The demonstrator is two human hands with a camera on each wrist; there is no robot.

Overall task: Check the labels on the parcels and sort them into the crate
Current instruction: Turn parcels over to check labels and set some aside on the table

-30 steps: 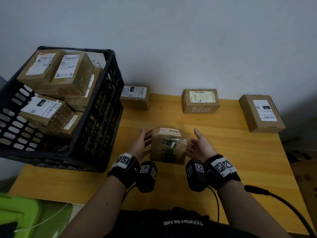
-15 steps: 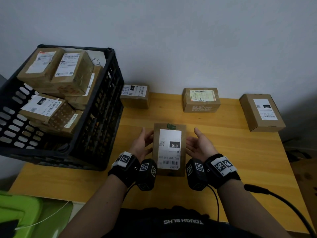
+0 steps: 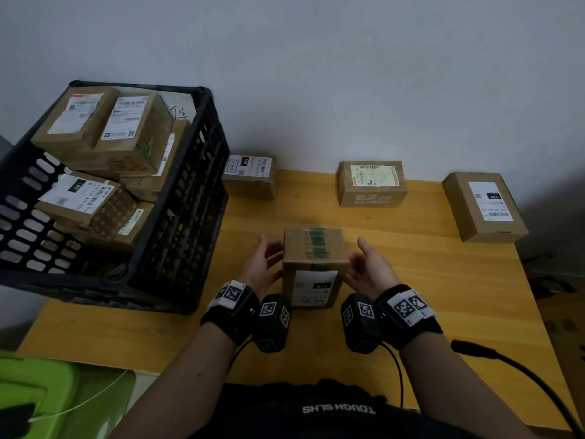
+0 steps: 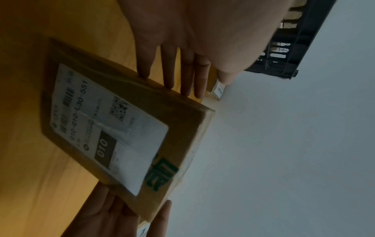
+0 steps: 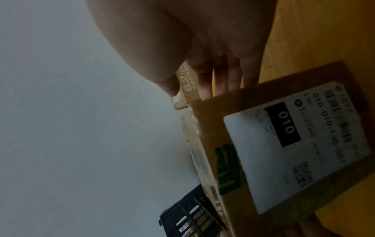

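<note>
A brown cardboard parcel with green tape on top is held just above the wooden table, in front of me. Its white label, marked "010", faces me. My left hand presses its left side with straight fingers. My right hand presses the right side the same way, fingers straight. The wrist views show the label clearly. The black crate stands on the table's left end with several labelled parcels stacked inside.
Three more parcels lie along the wall: one by the crate, one at the middle, one at the far right. A green bin sits below the table at left. A black cable crosses the table's near right corner.
The parcel has been turned between my palms: its label went from the top, to fully facing the camera, and now faces me on the near side with the taped face up.
</note>
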